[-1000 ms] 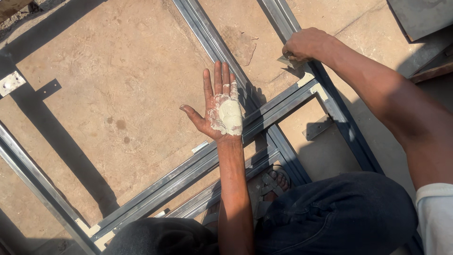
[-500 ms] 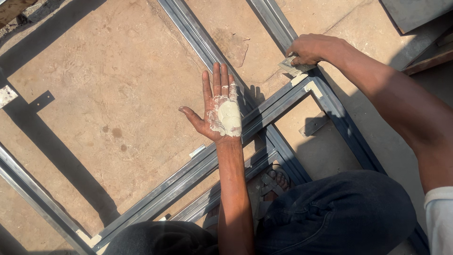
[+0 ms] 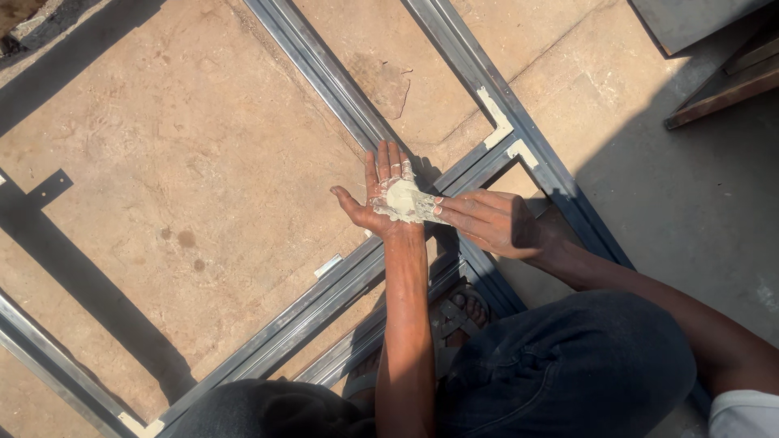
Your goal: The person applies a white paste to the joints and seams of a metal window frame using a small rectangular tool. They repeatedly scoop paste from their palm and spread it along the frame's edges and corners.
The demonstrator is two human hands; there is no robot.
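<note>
left hand (image 3: 383, 199): flat open, palm up, a lump of pale putty (image 3: 403, 200) resting on it | right hand (image 3: 487, 221): fingers dipping into the putty (grip unclear) | both above grey metal frame (image 3: 341, 280)

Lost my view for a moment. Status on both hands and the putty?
Left hand open, palm up, pale putty lump on it. Right hand fingertips on the putty. Grey metal frame beneath, nothing in the way.
</note>
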